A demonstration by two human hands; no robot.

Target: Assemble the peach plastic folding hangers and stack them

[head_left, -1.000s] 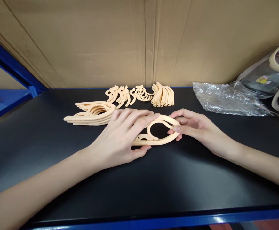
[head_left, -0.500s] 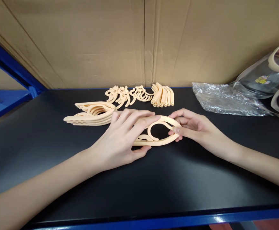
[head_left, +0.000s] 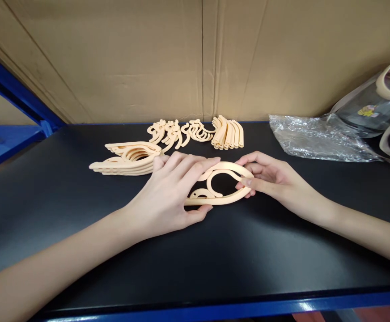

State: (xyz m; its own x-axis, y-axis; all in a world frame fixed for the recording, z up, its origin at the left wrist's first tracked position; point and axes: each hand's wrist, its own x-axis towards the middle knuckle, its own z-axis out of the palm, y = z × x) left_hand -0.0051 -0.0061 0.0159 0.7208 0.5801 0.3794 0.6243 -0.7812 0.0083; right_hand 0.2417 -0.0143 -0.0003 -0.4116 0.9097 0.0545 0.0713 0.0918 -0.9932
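Note:
Between my two hands is a cream plastic folding hanger [head_left: 230, 200], its arms folded together and its curved hook lying inside the loop. My left hand [head_left: 171, 192] wraps over the arms from the left, thumb at the near side and fingers across the far side, hiding the arm ends. My right hand [head_left: 265, 176] pinches the rounded right end between thumb and fingers. Just beyond my left hand lies a stack of similar folded hangers [head_left: 124, 165].
Along the back of the black tabletop [head_left: 215, 264] lie loose cream hooks [head_left: 171, 132] and a bundle of curved hanger arms [head_left: 228, 133]. A crumpled clear plastic bag [head_left: 322, 138] lies at the back right beside a transparent bag [head_left: 366, 112]. Cardboard [head_left: 131, 58] stands behind.
The fingers of my left hand have slid slightly left along the hanger's far arm. My right hand keeps the same pinch, and the hanger has barely moved.

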